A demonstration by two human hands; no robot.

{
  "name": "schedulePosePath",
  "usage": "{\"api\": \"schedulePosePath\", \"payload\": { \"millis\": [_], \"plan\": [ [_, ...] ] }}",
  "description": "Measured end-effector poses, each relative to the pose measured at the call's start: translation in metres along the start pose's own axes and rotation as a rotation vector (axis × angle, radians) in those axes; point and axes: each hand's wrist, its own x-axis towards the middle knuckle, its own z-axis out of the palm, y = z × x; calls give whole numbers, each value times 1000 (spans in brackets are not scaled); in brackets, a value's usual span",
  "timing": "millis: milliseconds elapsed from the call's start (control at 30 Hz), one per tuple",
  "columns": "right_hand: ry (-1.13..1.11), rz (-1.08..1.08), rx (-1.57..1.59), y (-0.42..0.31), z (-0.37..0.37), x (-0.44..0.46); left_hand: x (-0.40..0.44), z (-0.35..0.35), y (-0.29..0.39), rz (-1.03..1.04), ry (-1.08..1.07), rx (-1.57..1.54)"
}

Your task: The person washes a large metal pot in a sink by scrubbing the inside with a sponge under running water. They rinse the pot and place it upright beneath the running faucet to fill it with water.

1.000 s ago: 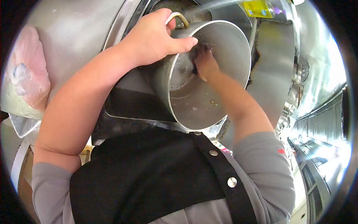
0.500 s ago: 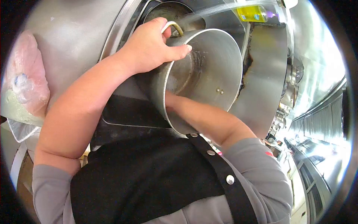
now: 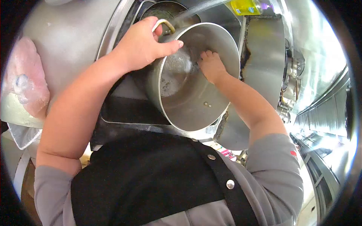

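Note:
A large metal stockpot [image 3: 188, 109] is tilted in the sink with its mouth facing me. My left hand [image 3: 145, 45] is closed around the pot's looped handle [image 3: 164, 25], its thumb resting over the rim. Inside the pot, my right hand [image 3: 213, 67] is against the inner wall with its fingers curled; whatever may be under them is hidden. Whitish suds or water show on the pot's bottom [image 3: 177, 66]. Beyond the handle, a stream of water [image 3: 200, 8] runs into a round metal vessel [image 3: 166, 9].
The dark sink basin [image 3: 132, 109] surrounds the pot. On the left, a filled plastic bag [image 3: 30, 75] lies on the steel counter [image 3: 71, 34]. A yellow detergent bottle [image 3: 244, 6] is at the far edge. Pans and utensils [image 3: 291, 79] are along the right.
My right hand has moved from the near lower side of the pot's interior up to its far right wall. The pot has shifted slightly left and up, and pale suds now show inside.

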Motion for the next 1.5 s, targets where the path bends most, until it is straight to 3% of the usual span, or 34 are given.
{"api": "schedulePosePath", "payload": {
  "millis": [67,200,267,433,533,633,800,867,967,1100,1200,1267,1300,1367,1500],
  "plan": [
    [-6,179,66,-17,-1,23,-2,1,-2,25,37,-46],
    [-238,328,535,-77,52,37,-4,-4,12,18,32,126],
    [-160,390,722,-98,71,45,-5,-5,18,0,46,112],
    [-117,136,435,-110,129,73,-2,-4,17,-27,36,37],
    [-416,180,392,-103,22,33,-3,-6,19,-63,15,51],
    [-31,207,179,-78,128,69,-4,-8,20,-70,8,3],
    [212,411,1072,-77,31,124,-7,-10,24,-67,22,-11],
    [300,345,1610,-91,-26,135,-6,-11,30,-102,-4,-34],
    [193,154,2311,-122,-99,130,-6,-12,34,-122,-5,20],
    [148,120,2802,-149,-126,100,-5,-10,29,-94,-11,11],
    [367,277,2910,-103,-117,64,-6,-10,30,-48,12,62],
    [540,304,2871,-34,-122,45,-7,-10,30,-46,8,28],
    [562,470,3033,-6,-125,29,-6,-10,28,-43,5,20],
    [631,495,3096,7,-101,26,-7,-11,32,-57,-4,9],
    [748,468,2507,-52,-163,-29,-5,-4,26,-75,42,-42]
  ]
}}
